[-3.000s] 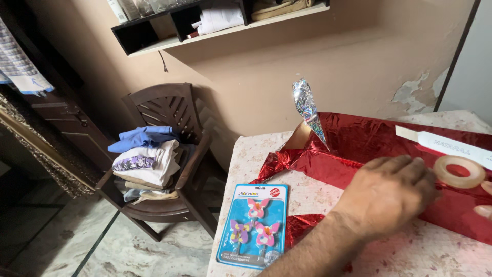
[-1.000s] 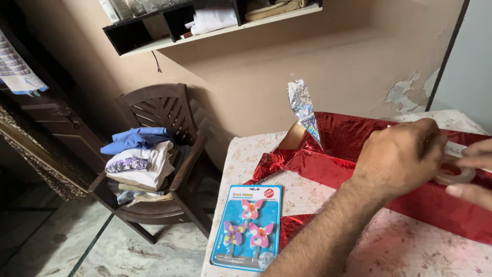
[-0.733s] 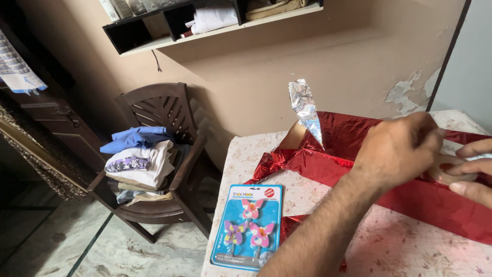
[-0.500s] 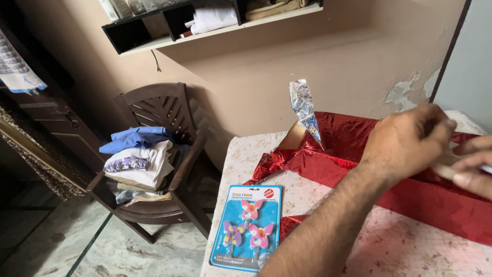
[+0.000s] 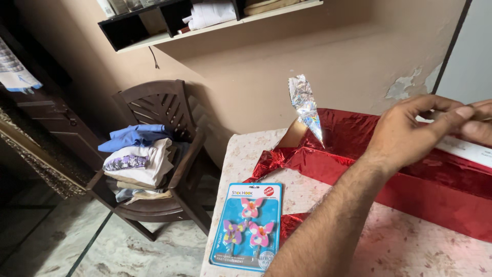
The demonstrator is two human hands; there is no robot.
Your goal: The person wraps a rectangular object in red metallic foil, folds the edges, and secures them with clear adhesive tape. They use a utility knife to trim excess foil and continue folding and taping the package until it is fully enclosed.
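My left hand (image 5: pixel 405 136) is raised over a sheet of crinkled red foil wrap (image 5: pixel 359 169), its fingertips pinched against those of my right hand (image 5: pixel 479 125) at the frame's right edge. The clear tape roll both hands held a moment ago is hidden between the fingers. Below them, a long white card strip (image 5: pixel 469 151) lies on the foil. A silver holographic foil cone (image 5: pixel 305 105) stands up at the foil's back left corner.
A blue pack of butterfly hooks (image 5: pixel 246 225) lies near the front left corner of the marble-pattern table (image 5: pixel 410 246). A wooden chair (image 5: pixel 159 102) piled with folded clothes (image 5: pixel 138 154) stands to the left. A wall shelf (image 5: pixel 205 25) runs above.
Three seconds ago my left hand rested on the foil beside the tape roll. Both hands then closed on the roll and lifted it up and to the right.
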